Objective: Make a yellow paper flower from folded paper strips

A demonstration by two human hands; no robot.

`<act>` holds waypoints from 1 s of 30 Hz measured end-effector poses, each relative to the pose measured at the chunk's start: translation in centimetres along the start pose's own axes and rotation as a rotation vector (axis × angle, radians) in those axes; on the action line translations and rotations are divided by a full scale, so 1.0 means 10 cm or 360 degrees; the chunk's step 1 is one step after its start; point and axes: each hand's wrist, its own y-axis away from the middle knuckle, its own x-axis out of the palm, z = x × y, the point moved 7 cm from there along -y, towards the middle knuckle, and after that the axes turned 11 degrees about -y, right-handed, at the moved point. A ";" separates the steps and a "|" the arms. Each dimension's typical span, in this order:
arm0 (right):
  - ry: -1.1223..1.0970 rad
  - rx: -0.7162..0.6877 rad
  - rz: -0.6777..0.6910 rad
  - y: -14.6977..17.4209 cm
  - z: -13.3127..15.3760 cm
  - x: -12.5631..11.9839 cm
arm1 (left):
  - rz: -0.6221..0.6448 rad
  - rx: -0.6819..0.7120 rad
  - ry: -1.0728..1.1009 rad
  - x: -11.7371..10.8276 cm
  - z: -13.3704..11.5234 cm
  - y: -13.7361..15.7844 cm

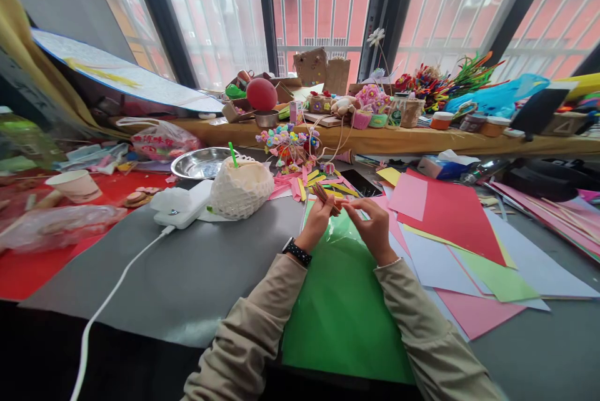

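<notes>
Your forearms lie over the green sheet (347, 313); keep the work above it so any dropped piece shows. Left hand (319, 220): fingers closed round the bundle of thin brown sticks (320, 192), held up over the sheet's far end. Right hand (372, 229): thumb and finger drawn nearly together at the bundle's right side, other fingers loosely curled; can't tell if they've got a stick. I'd hold the left grip snug, not crushing, ends level, and pinch one stick at a time along its length; thin stock looks easy to snap. Containers: paper cup (75, 187) off left, tilted, contents hidden from you. White netted thing (244, 192) with a green straw (232, 154) in it, partly blocking the metal dish (180, 167) behind. Printed plastic bag (162, 140) further back, contents unclear. On the ledge: metal bowl (266, 118) with a red ball (261, 94) above it, green pot (378, 120) under pink flowers (372, 98), orange jar (441, 121), lid on.
</notes>
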 end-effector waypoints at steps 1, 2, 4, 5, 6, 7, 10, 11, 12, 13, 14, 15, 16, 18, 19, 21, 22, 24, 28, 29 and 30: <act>-0.0077 0.0115 -0.0081 -0.01 -0.05 -0.06 | 0.0021 0.0022 -0.0109 0.01 -0.01 0.01; -0.0173 0.0221 -0.0133 -0.01 -0.10 -0.10 | 0.0062 0.0046 -0.0199 0.04 -0.01 0.02; -0.0410 0.0396 -0.0119 -0.02 -0.18 -0.11 | 0.0165 0.0107 -0.0310 0.12 -0.03 0.05; -0.0524 0.0462 -0.0071 -0.01 -0.20 -0.08 | 0.0217 0.0134 -0.0339 0.16 -0.03 0.07; -0.0615 0.0515 -0.0017 -0.01 -0.22 -0.04 | 0.0264 0.0152 -0.0357 0.19 -0.03 0.09; -0.0674 0.0558 0.0027 -0.01 -0.24 -0.01 | 0.0307 0.0162 -0.0371 0.22 -0.02 0.11; -0.0714 0.0626 0.0069 0.01 -0.27 0.03 | 0.0397 0.0160 -0.0401 0.27 0.01 0.14; -0.0721 0.0637 0.0073 0.01 -0.28 0.04 | 0.0413 0.0158 -0.0410 0.27 0.02 0.14; -0.0737 0.0645 0.0082 0.01 -0.30 0.05 | 0.0427 0.0158 -0.0417 0.27 0.03 0.14; -0.0759 0.0653 0.0095 0.01 -0.31 0.06 | 0.0439 0.0160 -0.0421 0.28 0.03 0.14; -0.0782 0.0658 0.0108 0.01 -0.32 0.07 | 0.0452 0.0165 -0.0422 0.28 0.04 0.13; -0.0801 0.0663 0.0118 0.01 -0.33 0.07 | 0.0461 0.0172 -0.0422 0.28 0.04 0.13; -0.0816 0.0668 0.0121 0.01 -0.33 0.07 | 0.0466 0.0178 -0.0419 0.28 0.04 0.13; -0.0832 0.0681 0.0111 0.01 -0.34 0.07 | 0.0481 0.0178 -0.0413 0.29 0.06 0.12; -0.0837 0.0690 0.0101 0.01 -0.34 0.07 | 0.0492 0.0172 -0.0408 0.29 0.07 0.12; -0.0844 0.0707 0.0075 0.02 -0.35 0.06 | 0.0521 0.0154 -0.0390 0.30 0.09 0.11; -0.0846 0.0712 0.0063 0.02 -0.34 0.05 | 0.0534 0.0145 -0.0378 0.31 0.10 0.11; -0.0847 0.0713 0.0036 0.02 -0.34 0.05 | 0.0545 0.0129 -0.0347 0.31 0.12 0.11; -0.0812 0.0716 -0.0001 0.02 -0.33 0.03 | 0.0551 0.0127 -0.0338 0.31 0.13 0.11; -0.0799 0.0717 0.0001 0.02 -0.33 0.02 | 0.0557 0.0139 -0.0355 0.32 0.13 0.11; -0.0791 0.0718 0.0006 0.02 -0.33 0.02 | 0.0563 0.0153 -0.0375 0.32 0.13 0.11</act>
